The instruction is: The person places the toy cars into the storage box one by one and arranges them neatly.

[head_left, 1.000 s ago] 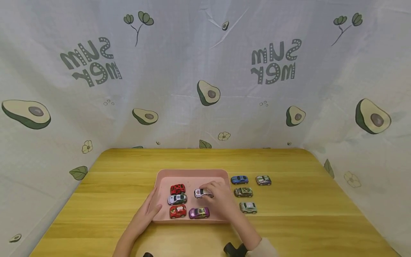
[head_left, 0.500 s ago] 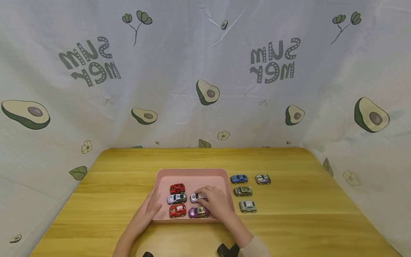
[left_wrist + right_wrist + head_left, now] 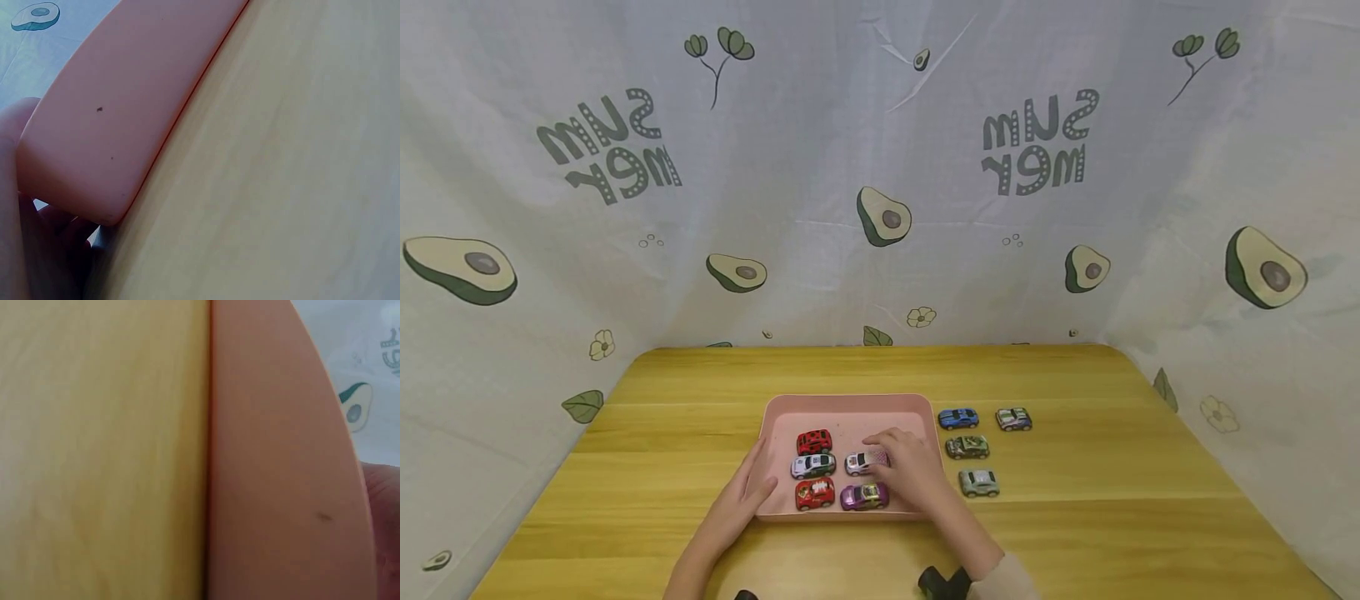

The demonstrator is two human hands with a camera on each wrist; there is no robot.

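Note:
In the head view, my left hand (image 3: 737,500) grips the left wall of the pink tray (image 3: 850,403), thumb inside and fingers outside; the left wrist view shows fingers (image 3: 69,228) by the tray's corner. My right hand (image 3: 917,471) is over the tray's right half, thumb and fingers spread apart around the rear of a white toy car (image 3: 861,462). Left of that car stand a red spotted toy car (image 3: 814,442), a white-and-green one (image 3: 812,466) and a red one (image 3: 815,493). A purple toy car (image 3: 864,497) is just in front of it.
Right of the tray, on the wooden table (image 3: 1075,533), stand a blue toy car (image 3: 958,418), a camouflage one (image 3: 967,447), a grey-green one (image 3: 978,482) and a white multicoloured one (image 3: 1013,419). An avocado-print curtain (image 3: 805,167) surrounds the table.
My right hand carried the white toy car left and toward me, down behind the purple one. Since then its fingers have spread and drawn back right from it. The left hand stays put.

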